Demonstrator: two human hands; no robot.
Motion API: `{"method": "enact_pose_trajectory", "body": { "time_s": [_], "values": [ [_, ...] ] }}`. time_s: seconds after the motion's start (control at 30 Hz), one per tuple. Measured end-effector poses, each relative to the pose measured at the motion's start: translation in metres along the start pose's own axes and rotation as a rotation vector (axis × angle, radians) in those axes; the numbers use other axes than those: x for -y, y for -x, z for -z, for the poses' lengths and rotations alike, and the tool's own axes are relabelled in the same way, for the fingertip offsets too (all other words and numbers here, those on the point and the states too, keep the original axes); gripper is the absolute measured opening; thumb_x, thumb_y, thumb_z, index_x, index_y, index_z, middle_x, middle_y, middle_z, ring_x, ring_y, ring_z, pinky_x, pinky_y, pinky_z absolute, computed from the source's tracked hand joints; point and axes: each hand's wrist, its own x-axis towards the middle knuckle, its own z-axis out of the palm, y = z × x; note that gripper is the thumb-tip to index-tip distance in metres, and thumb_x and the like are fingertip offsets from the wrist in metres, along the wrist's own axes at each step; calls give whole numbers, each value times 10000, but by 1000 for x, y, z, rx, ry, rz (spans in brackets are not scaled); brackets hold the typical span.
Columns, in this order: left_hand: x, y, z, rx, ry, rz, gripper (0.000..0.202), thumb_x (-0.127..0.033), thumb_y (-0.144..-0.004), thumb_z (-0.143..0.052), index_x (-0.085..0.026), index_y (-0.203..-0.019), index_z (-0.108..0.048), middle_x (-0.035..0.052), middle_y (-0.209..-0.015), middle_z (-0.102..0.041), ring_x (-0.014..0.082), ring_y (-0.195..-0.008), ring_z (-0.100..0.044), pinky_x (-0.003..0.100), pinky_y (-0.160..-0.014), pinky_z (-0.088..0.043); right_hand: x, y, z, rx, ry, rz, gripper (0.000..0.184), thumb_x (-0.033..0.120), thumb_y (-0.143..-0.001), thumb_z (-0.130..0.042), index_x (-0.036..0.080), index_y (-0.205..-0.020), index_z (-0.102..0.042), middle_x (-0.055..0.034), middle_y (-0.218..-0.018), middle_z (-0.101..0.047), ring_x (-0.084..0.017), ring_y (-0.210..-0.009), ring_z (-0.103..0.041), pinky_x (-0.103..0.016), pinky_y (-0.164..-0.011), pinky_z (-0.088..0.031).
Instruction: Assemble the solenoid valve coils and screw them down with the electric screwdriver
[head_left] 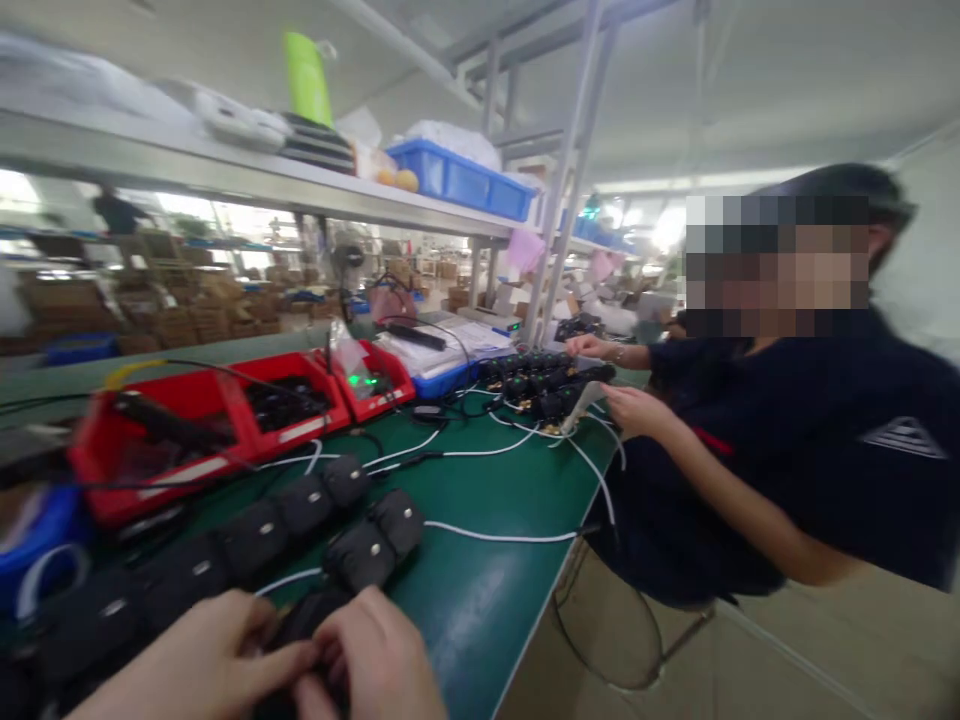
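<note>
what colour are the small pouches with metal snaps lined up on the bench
Black, seen best in the head view: small fabric pouches with silver snaps.

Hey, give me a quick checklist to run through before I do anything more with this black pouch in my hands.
1. Both hands on the black pouch: left hand and right hand meet on it. Ok.
2. Grip firm: fingers hide it. Cannot tell.
3. White cable off the pouch: cannot tell.
4. Row of pouches within reach. Ok.
5. Co-worker's hands away from yours. Ok.
</note>
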Motion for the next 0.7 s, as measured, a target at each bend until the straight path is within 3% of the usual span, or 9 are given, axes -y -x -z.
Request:
{"method": "enact_pose_trajectory", "body": {
  "time_s": [0.03, 0.13, 0.27, 0.33, 0.43, 0.57, 0.7],
  "values": [
    [1, 8, 3, -55, -42, 44, 469, -642, -638, -629, -205, -507, -520, 2, -489, -525, 181, -498, -482, 269, -487, -243, 3, 1, 13, 55, -88, 46, 229, 110, -663, -685, 212, -841, -582, -7, -794, -602, -156, -671, -614, -242, -549, -514],
    [-3, 30, 13, -20, 21, 68, 499, -668, -687, -591, -171, -692, -638, 7, -540, -587, 174, -526, -520, 258, -496, -287, 3, -3, 45, 189, -245, 49, 257, 56, -782, -599, 206, -989, -625, -17, -874, -629, -133, -739, -624, -214, -630, -532],
    [-15, 56, 22, -143, 521, 76, 643, -793, -709, -508, -163, -728, -635, -91, -389, -331, 79, -384, -233, 230, -427, -172, 5, -6, 63, 145, -419, 95, 275, 73, -867, -591, 201, -1110, -603, -21, -883, -649, -105, -706, -645, -183, -636, -560],
    [-19, 68, 18, -91, 751, 94, 680, -832, -713, -472, -166, -701, -608, -95, -374, -316, 57, -354, -152, 229, -398, -97, 14, -5, 68, 139, -469, 148, 306, 60, -878, -583, 219, -1139, -591, -25, -908, -653, -104, -717, -647, -184, -637, -565],
    [-24, 78, 8, -13, 922, 95, 685, -838, -724, -458, -165, -710, -587, -58, -443, -456, 33, -320, -170, 226, -372, -34, 36, -10, 71, 195, -480, 258, 353, 71, -873, -591, 235, -1185, -598, -37, -957, -652, -115, -777, -642, -191, -656, -566],
    [-28, 80, 0, -46, 993, 111, 654, -834, -687, -520, -180, -697, -533, -55, -493, -472, 38, -359, -251, 187, -342, -62, 59, -24, 66, 249, -347, 357, 307, 143, -893, -584, 202, -1191, -628, -78, -1005, -652, -181, -889, -636, -290, -765, -585],
    [-28, 81, -1, -71, 962, 145, 675, -846, -643, -561, -178, -737, -548, -73, -519, -454, 32, -363, -254, 168, -318, -106, 64, -31, 59, 344, -234, 306, 288, 77, -859, -582, 199, -1108, -662, -64, -936, -625, -177, -811, -622, -282, -689, -567]
  ]
}}
